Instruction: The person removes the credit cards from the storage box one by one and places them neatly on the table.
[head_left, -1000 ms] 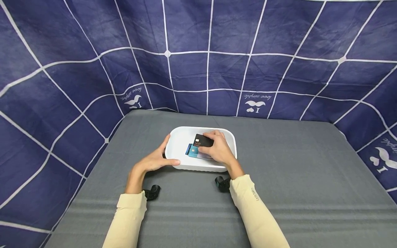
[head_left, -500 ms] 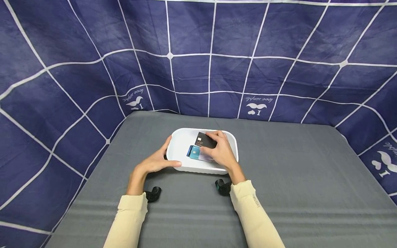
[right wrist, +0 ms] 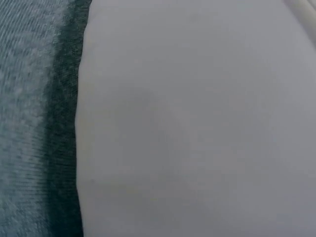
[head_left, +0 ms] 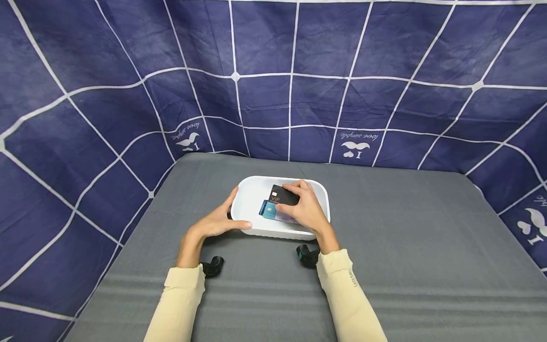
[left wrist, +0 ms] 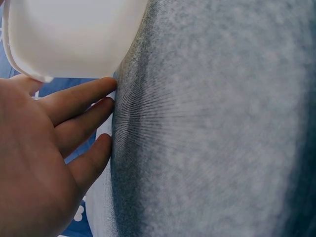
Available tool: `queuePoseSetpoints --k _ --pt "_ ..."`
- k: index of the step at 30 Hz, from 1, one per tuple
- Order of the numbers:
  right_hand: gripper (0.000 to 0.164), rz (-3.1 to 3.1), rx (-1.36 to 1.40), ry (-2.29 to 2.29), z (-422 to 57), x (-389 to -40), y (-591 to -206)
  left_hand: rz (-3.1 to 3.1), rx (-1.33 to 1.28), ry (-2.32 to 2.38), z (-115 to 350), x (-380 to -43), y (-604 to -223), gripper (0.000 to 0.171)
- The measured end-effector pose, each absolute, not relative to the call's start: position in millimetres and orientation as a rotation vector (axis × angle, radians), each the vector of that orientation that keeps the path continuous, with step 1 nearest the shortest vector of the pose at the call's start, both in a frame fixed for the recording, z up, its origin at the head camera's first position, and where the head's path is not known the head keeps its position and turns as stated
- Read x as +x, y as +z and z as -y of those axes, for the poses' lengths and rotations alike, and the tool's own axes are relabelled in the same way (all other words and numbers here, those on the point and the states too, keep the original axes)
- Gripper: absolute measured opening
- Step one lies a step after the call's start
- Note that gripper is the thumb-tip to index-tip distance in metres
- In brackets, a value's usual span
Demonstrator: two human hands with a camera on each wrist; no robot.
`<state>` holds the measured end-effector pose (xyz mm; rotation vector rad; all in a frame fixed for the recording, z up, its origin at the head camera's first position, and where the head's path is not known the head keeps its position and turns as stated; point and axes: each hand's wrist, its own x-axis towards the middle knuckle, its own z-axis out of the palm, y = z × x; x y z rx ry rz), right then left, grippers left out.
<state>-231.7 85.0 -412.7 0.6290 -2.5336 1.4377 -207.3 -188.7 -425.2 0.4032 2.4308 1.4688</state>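
Note:
In the head view a white rounded tray (head_left: 252, 190) sits on grey cloth. My left hand (head_left: 215, 219) holds its left end, the thumb along the front wall and the fingers around the side. Three fingers (left wrist: 81, 101) of it stretch down to the cloth in the left wrist view. Inside the tray my right hand (head_left: 305, 204) grips a black VIP card (head_left: 278, 192) by its long edges, with the thumb on the near side. Just in front lies a teal bank card (head_left: 269, 210), partly under the black one and the thumb. A dark blue card (head_left: 262, 207) peeks out at its left.
Grey cloth (head_left: 406, 228) covers the table around the tray. A navy curtain (head_left: 316, 52) with white grid lines hangs along the back and sides. A black wrist camera (head_left: 212, 267) sits at the left cuff, another wrist camera (head_left: 306, 256) at the right.
The right hand shifts the black card slightly away from the teal card, then back toward it, so its near edge now overlaps the teal card. The left hand keeps its hold.

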Motion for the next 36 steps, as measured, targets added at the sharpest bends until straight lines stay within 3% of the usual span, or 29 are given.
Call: queuePoseSetpoints --k 23,36 --pt "0.058 2.585 0.751 1.223 -86.3 -226.1 -409.2 -2.446 0.372 1.432 188.2 -206.6 -424.1 0.119" --pt "0.06 2.641 0.865 1.101 -109.5 -211.8 -385.4 -2.444 0.388 1.431 188.6 -207.0 -422.8 0.12"
